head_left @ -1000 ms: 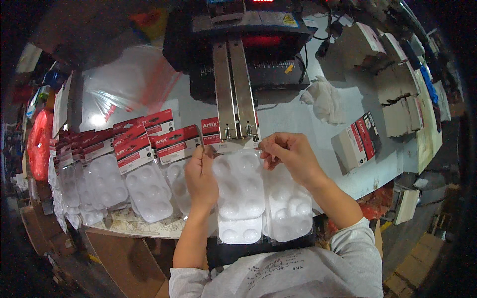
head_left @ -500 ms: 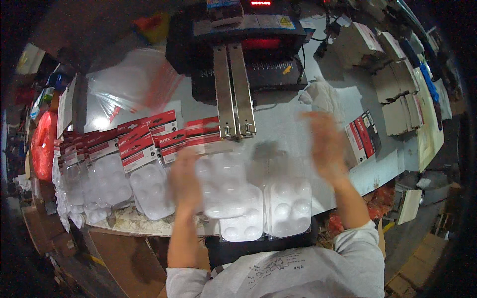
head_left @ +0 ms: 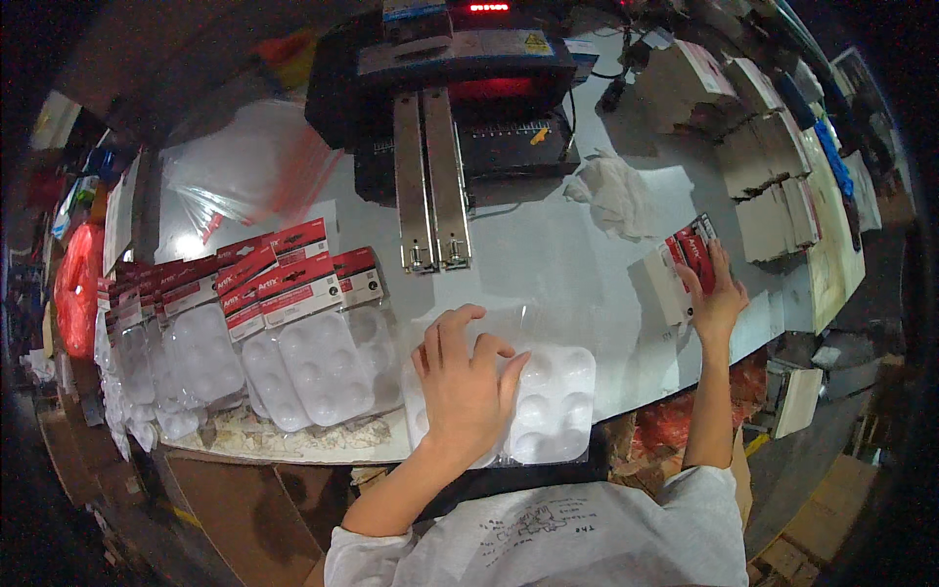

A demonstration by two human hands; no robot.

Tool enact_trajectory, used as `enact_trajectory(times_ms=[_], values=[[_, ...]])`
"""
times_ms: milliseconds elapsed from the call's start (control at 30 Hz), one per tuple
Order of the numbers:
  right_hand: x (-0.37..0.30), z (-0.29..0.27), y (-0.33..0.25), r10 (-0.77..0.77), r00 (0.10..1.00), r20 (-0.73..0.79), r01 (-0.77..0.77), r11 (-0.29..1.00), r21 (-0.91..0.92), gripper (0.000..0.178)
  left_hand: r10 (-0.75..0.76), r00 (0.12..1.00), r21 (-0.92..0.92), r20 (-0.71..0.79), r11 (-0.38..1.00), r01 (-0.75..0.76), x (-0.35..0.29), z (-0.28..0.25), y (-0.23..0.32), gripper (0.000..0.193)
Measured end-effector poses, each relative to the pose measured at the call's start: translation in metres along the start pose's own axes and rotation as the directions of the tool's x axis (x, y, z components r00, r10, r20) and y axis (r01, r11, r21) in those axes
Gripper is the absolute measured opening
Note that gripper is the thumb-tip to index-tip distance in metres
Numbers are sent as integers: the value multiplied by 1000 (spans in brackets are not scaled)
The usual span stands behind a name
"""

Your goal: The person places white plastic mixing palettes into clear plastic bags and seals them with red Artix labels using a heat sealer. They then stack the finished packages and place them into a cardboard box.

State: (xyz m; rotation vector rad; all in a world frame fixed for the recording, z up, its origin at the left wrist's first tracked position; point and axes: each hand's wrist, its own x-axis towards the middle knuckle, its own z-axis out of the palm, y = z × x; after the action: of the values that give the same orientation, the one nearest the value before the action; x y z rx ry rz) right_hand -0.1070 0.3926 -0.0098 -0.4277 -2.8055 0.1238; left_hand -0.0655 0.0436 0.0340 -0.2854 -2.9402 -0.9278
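A pale worktable [head_left: 548, 274] is spread beneath everything, and at its far side a black machine [head_left: 337, 73] is set, from which two metal rails [head_left: 428, 186] are extended toward the near edge. To the near left of the machine, white moulded palettes in clear packs with red header cards [head_left: 328, 367] are laid in an overlapping row. To the right of the machine, tall stacks of grey-brown cards [head_left: 773, 186] are lined up. Directly left of the machine, clear plastic bags [head_left: 240, 157] with red strips are piled flat.

Well in front of the machine, at the near table edge, a white palette with round wells [head_left: 553, 411] is seen in clear film. Just beside it, the left hand [head_left: 465, 386] is held over more white plastic, unclenched, with thumb and fingers parted; whether that plastic is touched cannot be told. Just right of the machine, a crumpled white cloth [head_left: 611, 201] is left. Farther to its near right, a small pile of red-and-white cards [head_left: 672, 293] is covered in part by the right hand [head_left: 721, 298], whose fingers are stretched over it; whether a card is gripped cannot be told.
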Motion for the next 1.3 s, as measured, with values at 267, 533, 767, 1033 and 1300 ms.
enact_trajectory(times_ms=[267,533,767,1033,1300], values=[[1,-7,-34,30,997,-64,-28,999,39,51,21,999,-119,33,993,-17,15,-3,8,22],[-1,-83,-110,-38,985,166,-102,650,753,40,-343,926,-622,157,694,362,0,-29,-12,21],[-1,-111,-160,-151,965,216,-97,559,823,46,124,953,163,-276,983,-81,-7,-35,-13,15],[2,-124,-203,-685,652,325,114,513,851,46,-296,885,-825,359,342,449,-11,-58,-3,13],[-1,-93,-219,-704,530,472,7,561,828,37,-340,928,-680,155,644,349,-10,-52,-14,14]])
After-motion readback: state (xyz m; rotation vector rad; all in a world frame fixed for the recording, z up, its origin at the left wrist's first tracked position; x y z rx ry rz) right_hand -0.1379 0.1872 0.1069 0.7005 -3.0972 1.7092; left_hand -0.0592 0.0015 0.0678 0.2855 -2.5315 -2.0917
